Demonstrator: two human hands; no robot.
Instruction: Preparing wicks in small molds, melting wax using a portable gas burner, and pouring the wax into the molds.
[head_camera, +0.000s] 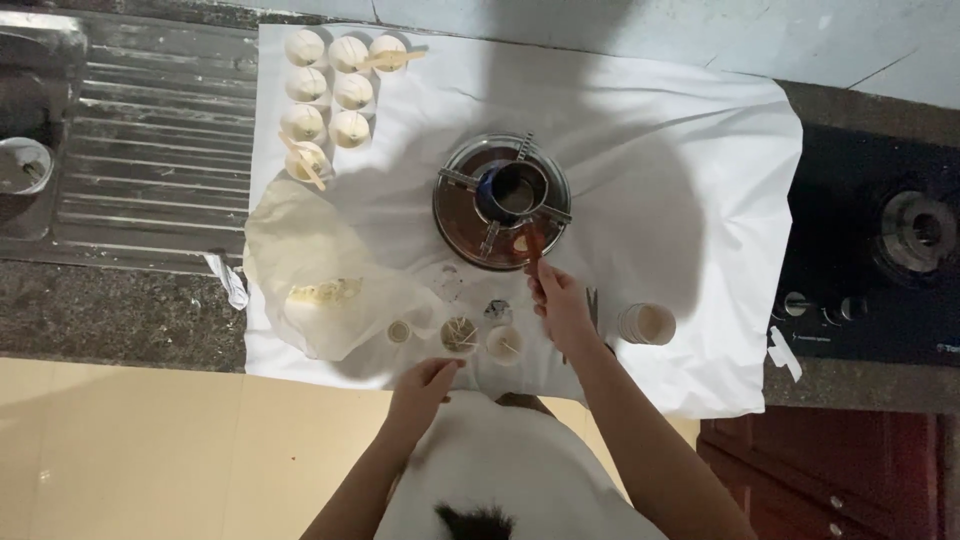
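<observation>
**Hot pot in the middle, small cups close to the edge**

The right hand (556, 300) is closed around a thin stick or spoon handle (534, 252) whose far end reaches into the round metal pan (462, 222) on the white cloth (660, 180). Inside the pan a small dark pitcher (513, 190) sits on metal supports, surrounded by brownish liquid. The left hand (428, 380) hovers at the near edge of the cloth, fingers loosely curled and holding nothing, just short of a small cup holding short sticks (459, 334).

My reading of the risks: the pitcher stands on narrow supports, so a sideways push from the handle could tip it and spill its contents into the pan or over the cloth. If the pan is hot, a splash would land near the right wrist. The small cups (505, 344) by the near edge are light and crowded; a sleeve or the left hand could knock them off the surface. The cloth lies loose and wrinkled, so tugging it would shift everything on it.

The pan is shiny steel, round and shallow. Eight pale filled cups (327, 88) stand in rows at the far left corner, two with flat wooden sticks across them. A crumpled translucent bag (310, 270) with pale flakes lies nearby, and a short stack of cups (646, 324) sits to the right. A ribbed steel drainboard (150, 150) and a black gas hob (880, 250) flank the cloth.
</observation>
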